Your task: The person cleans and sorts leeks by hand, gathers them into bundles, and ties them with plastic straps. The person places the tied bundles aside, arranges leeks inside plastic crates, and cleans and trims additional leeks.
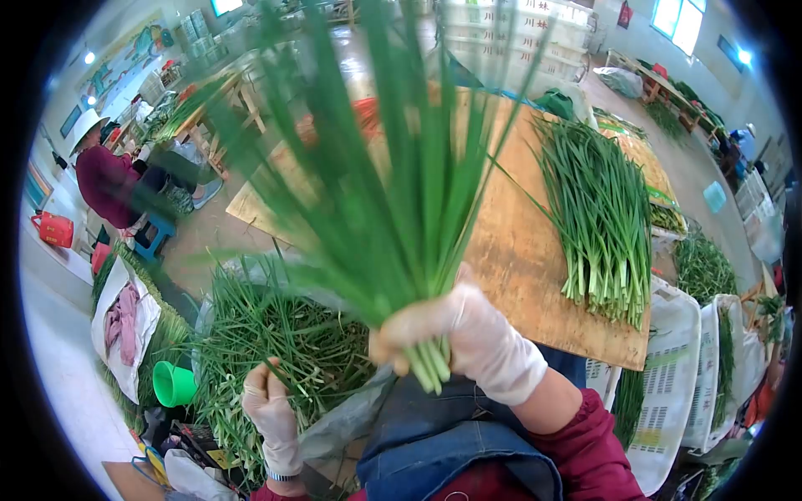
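My right hand (480, 338), in a pale thin glove, is closed round the lower stems of a bunch of garlic chives (409, 209). The bunch is held up in front of me, leaves fanned upward and blurred, pale cut ends below my fist. My left hand (271, 409), also gloved, is lower left with fingers curled; whether a blade is pinched in them is unclear. It hovers over or against a heap of loose chive leaves and trimmings (251, 334). On the wooden board (518, 292) to the right lies a neat pile of chives (597, 217).
A green bucket (174, 384) stands left of the heap. White plastic crates (668, 376) line the right side. A seated person (109, 179) in a white hat works at the left beside another table. Stacked white boxes (518, 37) stand behind the board.
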Demonstrator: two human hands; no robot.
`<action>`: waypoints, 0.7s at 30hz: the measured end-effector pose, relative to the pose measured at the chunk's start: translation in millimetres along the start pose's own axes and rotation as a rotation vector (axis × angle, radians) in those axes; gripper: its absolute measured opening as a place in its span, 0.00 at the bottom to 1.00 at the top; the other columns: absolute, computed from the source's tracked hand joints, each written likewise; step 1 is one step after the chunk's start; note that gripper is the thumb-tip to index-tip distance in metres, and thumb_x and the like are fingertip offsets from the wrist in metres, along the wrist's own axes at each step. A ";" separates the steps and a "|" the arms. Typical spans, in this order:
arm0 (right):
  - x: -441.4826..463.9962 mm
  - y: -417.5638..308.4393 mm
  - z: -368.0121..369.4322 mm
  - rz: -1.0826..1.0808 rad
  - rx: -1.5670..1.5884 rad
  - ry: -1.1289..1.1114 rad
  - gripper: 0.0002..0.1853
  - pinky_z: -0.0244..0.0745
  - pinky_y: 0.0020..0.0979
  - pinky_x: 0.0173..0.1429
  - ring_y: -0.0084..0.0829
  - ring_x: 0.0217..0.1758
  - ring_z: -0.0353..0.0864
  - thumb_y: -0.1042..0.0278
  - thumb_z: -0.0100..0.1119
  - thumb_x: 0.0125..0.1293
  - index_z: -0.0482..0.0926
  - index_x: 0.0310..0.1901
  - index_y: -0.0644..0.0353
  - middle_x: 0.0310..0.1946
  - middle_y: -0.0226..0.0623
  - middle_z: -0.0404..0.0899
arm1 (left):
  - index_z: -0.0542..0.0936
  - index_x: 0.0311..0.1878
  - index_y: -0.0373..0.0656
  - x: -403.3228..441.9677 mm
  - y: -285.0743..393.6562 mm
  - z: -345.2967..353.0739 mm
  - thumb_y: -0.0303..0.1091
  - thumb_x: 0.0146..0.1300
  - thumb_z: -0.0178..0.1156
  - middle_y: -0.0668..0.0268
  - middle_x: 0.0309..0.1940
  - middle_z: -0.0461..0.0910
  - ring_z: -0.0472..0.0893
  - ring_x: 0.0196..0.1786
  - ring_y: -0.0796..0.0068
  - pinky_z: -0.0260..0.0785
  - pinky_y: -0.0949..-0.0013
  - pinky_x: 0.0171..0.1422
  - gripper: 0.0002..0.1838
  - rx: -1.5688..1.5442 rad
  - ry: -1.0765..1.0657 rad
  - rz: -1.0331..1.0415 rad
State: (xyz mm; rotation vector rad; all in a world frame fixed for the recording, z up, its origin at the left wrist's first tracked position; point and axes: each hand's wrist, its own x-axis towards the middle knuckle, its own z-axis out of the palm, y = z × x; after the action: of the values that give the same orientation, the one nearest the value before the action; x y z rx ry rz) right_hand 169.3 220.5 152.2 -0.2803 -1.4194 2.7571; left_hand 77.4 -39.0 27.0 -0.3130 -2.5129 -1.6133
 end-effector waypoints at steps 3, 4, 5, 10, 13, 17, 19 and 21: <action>11.3 29.3 -34.3 -0.005 0.239 0.214 0.11 0.75 0.24 0.23 0.28 0.22 0.80 0.73 0.60 0.52 0.79 0.37 0.69 0.26 0.43 0.82 | 0.77 0.42 0.34 3.3 -15.4 5.4 0.22 0.62 0.53 0.64 0.32 0.76 0.71 0.24 0.83 0.64 0.78 0.26 0.07 0.174 0.265 0.378; 12.1 40.7 -45.9 0.068 0.377 0.292 0.12 0.76 0.24 0.24 0.28 0.23 0.80 0.74 0.59 0.53 0.78 0.39 0.69 0.27 0.43 0.82 | 0.77 0.42 0.34 -2.4 -10.3 8.3 0.24 0.63 0.52 0.65 0.31 0.76 0.71 0.24 0.84 0.64 0.79 0.26 0.08 0.121 0.205 0.303; 12.4 54.8 -60.1 0.099 0.405 0.326 0.12 0.76 0.24 0.25 0.29 0.23 0.80 0.74 0.59 0.54 0.78 0.40 0.69 0.28 0.43 0.82 | 0.77 0.43 0.35 -11.2 -2.6 11.1 0.26 0.65 0.51 0.66 0.30 0.76 0.71 0.24 0.84 0.64 0.80 0.27 0.08 0.070 0.144 0.227; -6.3 94.2 -71.2 0.178 0.469 0.403 0.11 0.77 0.26 0.26 0.30 0.23 0.80 0.75 0.58 0.55 0.77 0.41 0.69 0.28 0.43 0.82 | 0.80 0.44 0.34 -27.6 31.1 54.9 0.35 0.63 0.52 0.60 0.31 0.81 0.78 0.28 0.77 0.70 0.76 0.32 0.14 -0.357 -0.687 -0.473; -15.6 91.3 -55.4 0.184 0.492 0.367 0.12 0.78 0.28 0.27 0.31 0.24 0.81 0.77 0.60 0.53 0.77 0.40 0.71 0.29 0.46 0.82 | 0.75 0.52 0.32 -21.5 44.9 86.7 0.46 0.65 0.50 0.62 0.39 0.79 0.77 0.38 0.75 0.68 0.74 0.43 0.24 -0.462 -1.006 -0.473; -28.1 81.8 -28.5 0.166 0.333 0.336 0.13 0.77 0.27 0.27 0.31 0.25 0.81 0.78 0.62 0.50 0.77 0.39 0.71 0.29 0.46 0.81 | 0.70 0.56 0.35 -3.2 64.6 103.8 0.50 0.67 0.47 0.61 0.50 0.75 0.75 0.51 0.69 0.67 0.66 0.57 0.27 -0.810 -0.898 -0.358; -33.0 79.7 -18.7 0.189 0.328 0.257 0.16 0.78 0.26 0.28 0.30 0.25 0.81 0.78 0.64 0.50 0.76 0.42 0.70 0.30 0.46 0.81 | 0.72 0.54 0.35 9.7 90.1 100.7 0.47 0.66 0.48 0.60 0.48 0.76 0.77 0.48 0.67 0.67 0.64 0.56 0.24 -0.869 -0.727 -0.358; -31.8 82.4 -8.7 0.137 0.342 0.202 0.17 0.78 0.28 0.29 0.30 0.28 0.81 0.77 0.64 0.50 0.75 0.43 0.70 0.30 0.45 0.81 | 0.72 0.53 0.34 22.6 112.3 87.7 0.41 0.63 0.52 0.60 0.47 0.77 0.77 0.47 0.68 0.68 0.65 0.54 0.22 -0.733 -0.725 -0.224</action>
State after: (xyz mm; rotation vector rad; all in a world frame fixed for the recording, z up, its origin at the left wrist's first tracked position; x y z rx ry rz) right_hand 206.7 176.0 85.2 -0.6405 -0.8971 2.9113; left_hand 83.0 88.3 94.5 -0.8443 -2.2842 -2.9153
